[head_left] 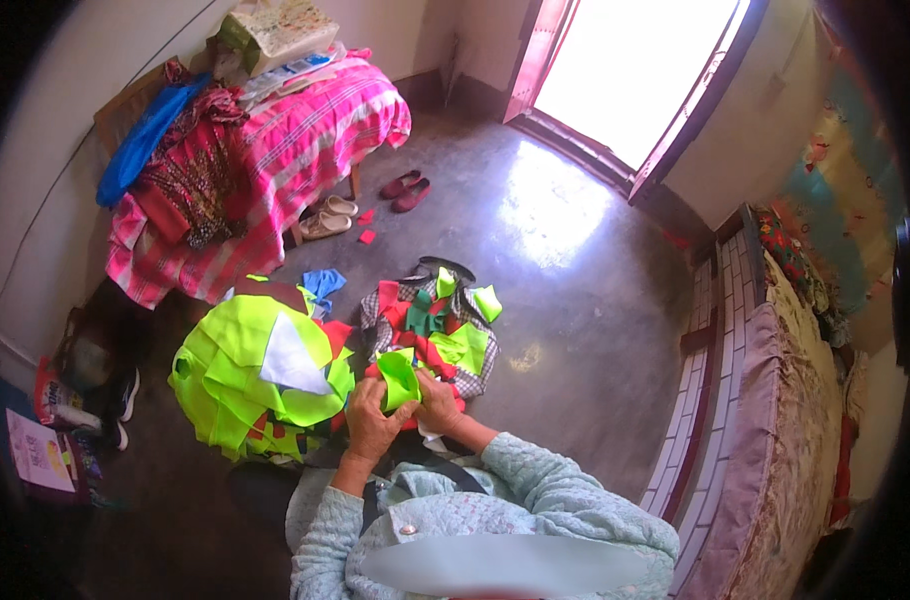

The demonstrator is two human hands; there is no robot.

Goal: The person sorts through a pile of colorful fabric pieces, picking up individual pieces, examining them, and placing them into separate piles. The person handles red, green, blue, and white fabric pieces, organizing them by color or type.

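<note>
A neon yellow-green piece of cloth (pixel 400 378) is held up between my two hands in front of my body. My left hand (pixel 373 420) grips its lower left edge, thumb pressed against the cloth. On the other side my right hand (pixel 438 403) has closed fingers on its right edge, partly hidden behind it. Just beyond the hands lies a checked black-and-white bag (pixel 483 352) covered with red, green and neon scraps. To the left rises a big heap of neon yellow-green cloth pieces (pixel 230 365), topped by a pale white piece (pixel 293 358).
A table or bed under a pink checked cloth (pixel 305 130) stands at the far left, with shoes (pixel 325 222) beside it. Red scraps (pixel 367 237) lie on the grey floor (pixel 575 330). A bright doorway (pixel 635 80) opens at the back; a cloth-covered bed (pixel 755 430) lines the right.
</note>
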